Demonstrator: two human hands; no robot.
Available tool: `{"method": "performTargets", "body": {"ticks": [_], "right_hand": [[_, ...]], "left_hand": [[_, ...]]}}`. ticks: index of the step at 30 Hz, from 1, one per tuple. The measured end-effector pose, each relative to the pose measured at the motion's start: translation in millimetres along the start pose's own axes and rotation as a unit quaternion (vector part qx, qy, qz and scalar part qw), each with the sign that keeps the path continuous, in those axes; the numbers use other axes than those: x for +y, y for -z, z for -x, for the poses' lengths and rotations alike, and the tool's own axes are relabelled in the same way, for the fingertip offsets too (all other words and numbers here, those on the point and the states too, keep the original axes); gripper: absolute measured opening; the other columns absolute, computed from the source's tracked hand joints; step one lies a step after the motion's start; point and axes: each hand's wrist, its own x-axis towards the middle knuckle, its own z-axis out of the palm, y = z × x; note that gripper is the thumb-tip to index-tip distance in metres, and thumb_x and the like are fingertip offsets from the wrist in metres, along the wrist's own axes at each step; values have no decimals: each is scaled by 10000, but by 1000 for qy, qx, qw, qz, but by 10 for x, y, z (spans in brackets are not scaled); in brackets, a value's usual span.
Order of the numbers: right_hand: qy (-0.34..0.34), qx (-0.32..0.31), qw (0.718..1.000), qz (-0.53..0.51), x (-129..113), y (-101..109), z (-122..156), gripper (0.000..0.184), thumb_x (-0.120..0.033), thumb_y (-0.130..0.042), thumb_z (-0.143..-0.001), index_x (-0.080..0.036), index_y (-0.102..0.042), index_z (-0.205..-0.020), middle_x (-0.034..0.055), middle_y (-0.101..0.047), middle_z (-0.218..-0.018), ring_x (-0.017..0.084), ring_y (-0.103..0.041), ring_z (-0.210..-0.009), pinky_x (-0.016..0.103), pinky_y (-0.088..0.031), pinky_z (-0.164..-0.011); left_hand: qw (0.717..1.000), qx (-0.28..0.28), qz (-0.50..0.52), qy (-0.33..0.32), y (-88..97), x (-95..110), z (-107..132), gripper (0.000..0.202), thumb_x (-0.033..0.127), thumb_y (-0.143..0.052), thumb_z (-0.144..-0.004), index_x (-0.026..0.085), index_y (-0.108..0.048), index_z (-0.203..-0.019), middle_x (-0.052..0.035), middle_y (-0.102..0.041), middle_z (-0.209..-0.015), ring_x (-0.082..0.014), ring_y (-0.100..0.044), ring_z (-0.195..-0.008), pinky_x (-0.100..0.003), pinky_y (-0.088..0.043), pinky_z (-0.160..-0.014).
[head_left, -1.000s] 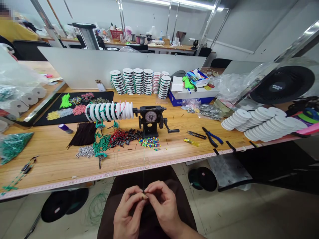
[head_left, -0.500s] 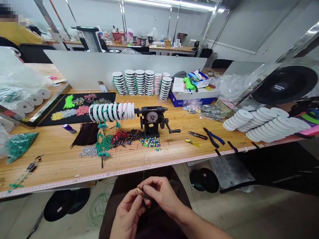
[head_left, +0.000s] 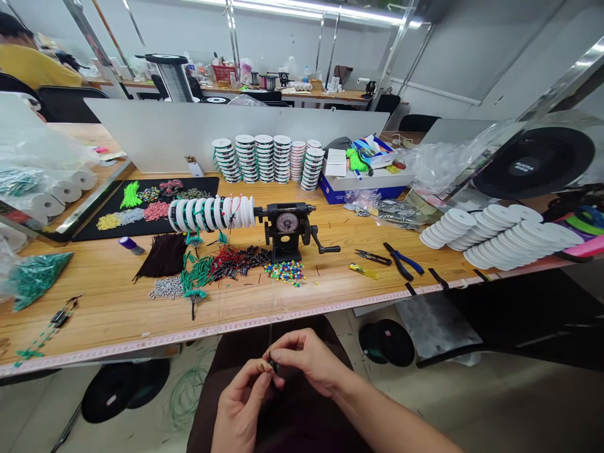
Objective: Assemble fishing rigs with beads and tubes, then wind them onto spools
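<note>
Over my dark lap, just in front of the bench edge, both hands work close together. My left hand (head_left: 245,397) is closed in a pinch, its thumb and forefinger around a small dark piece (head_left: 274,364) whose kind I cannot make out. My right hand (head_left: 309,365) pinches beside it, fingertips on a thin line (head_left: 270,332) that runs up towards the bench. On the bench beyond stands a black hand-cranked winder (head_left: 286,231) with white spools (head_left: 202,214) on its shaft. Multicoloured beads (head_left: 286,271) and small green pieces (head_left: 197,272) lie in heaps before it.
Pliers with blue handles (head_left: 404,259), thread snips (head_left: 372,257) and a yellow tool (head_left: 363,270) lie to the right. White spools (head_left: 504,236) are stacked beyond them. A pink measuring tape (head_left: 189,332) follows the bench edge. A person in a yellow top (head_left: 40,65) is far left.
My right hand has shifted slightly up, and its fingertips have opened a little from my left hand's. The small dark piece shows more clearly between them.
</note>
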Motion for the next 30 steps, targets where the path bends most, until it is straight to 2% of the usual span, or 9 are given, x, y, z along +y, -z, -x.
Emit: {"method": "performTargets", "body": {"ticks": [7, 11, 14, 18, 19, 21, 24, 27, 30], "right_hand": [[-2, 7, 1000, 4, 1, -2, -40, 329, -435, -887, -595, -153, -766, -714, 26, -702, -664, 111, -587, -579, 236, -458, -578], [37, 44, 997, 57, 54, -35, -63, 199, -337, -809, -641, -158, -734, -686, 27, -696, -672, 140, -617, -611, 250, -487, -575], [126, 111, 970, 176, 116, -88, -58, 43, -219, -712, -670, -177, -710, -663, 20, -694, -687, 144, -622, -607, 246, -488, -566], [222, 177, 916, 282, 173, -177, -18, 73, -151, -649, -694, -183, -711, -671, 43, -715, -761, 168, -659, -709, 267, -514, -665], [217, 185, 919, 271, 181, -191, -11, 62, -166, -656, -703, -180, -710, -676, 44, -714, -758, 167, -657, -703, 269, -517, -661], [161, 165, 953, 196, 191, -199, -9, 82, -247, -695, -724, -168, -713, -711, 40, -709, -741, 148, -631, -626, 256, -513, -586], [65, 75, 994, 44, 186, -170, -23, 273, -408, -775, -713, -151, -727, -790, 37, -702, -747, 120, -591, -567, 213, -473, -475], [48, 41, 998, -12, 177, -142, -37, 318, -442, -811, -683, -154, -718, -777, 43, -700, -792, 125, -601, -604, 217, -487, -488], [65, 65, 994, 57, 166, -135, -48, 239, -384, -772, -694, -162, -687, -724, 40, -698, -791, 118, -577, -546, 248, -490, -493]], "left_hand": [[993, 30, 96, 61, -97, 74, 22, 255, 423, -819, -732, 211, -737, -850, -8, -693, -793, -155, -649, -723, -236, -562, -694], [993, 38, 99, 55, -85, 12, 15, 250, 407, -829, -722, 211, -746, -854, -2, -694, -857, -161, -668, -728, -248, -576, -710], [996, 32, 70, 39, -27, -83, 12, 235, 386, -799, -766, 215, -745, -917, -4, -705, -834, -165, -670, -755, -225, -567, -721], [996, 49, 61, 50, 22, -108, 23, 277, 396, -800, -760, 210, -741, -956, -14, -723, -865, -170, -661, -777, -224, -566, -727], [995, 55, 64, 54, 24, -90, 27, 294, 401, -807, -749, 207, -741, -959, -19, -726, -883, -174, -660, -779, -231, -569, -727], [995, 56, 62, 53, 17, -38, 36, 299, 404, -811, -740, 193, -740, -939, -27, -722, -884, -183, -663, -782, -245, -575, -726], [997, 43, 45, 40, -2, 28, 43, 265, 408, -790, -761, 178, -732, -879, -26, -705, -839, -188, -666, -780, -257, -577, -734], [998, 36, 40, 31, -19, 36, 36, 258, 420, -777, -772, 188, -727, -875, -19, -704, -835, -185, -666, -766, -268, -575, -742], [999, 34, 25, 24, -42, 29, 33, 270, 436, -768, -778, 200, -725, -901, -18, -709, -832, -180, -664, -748, -258, -563, -715]]}}
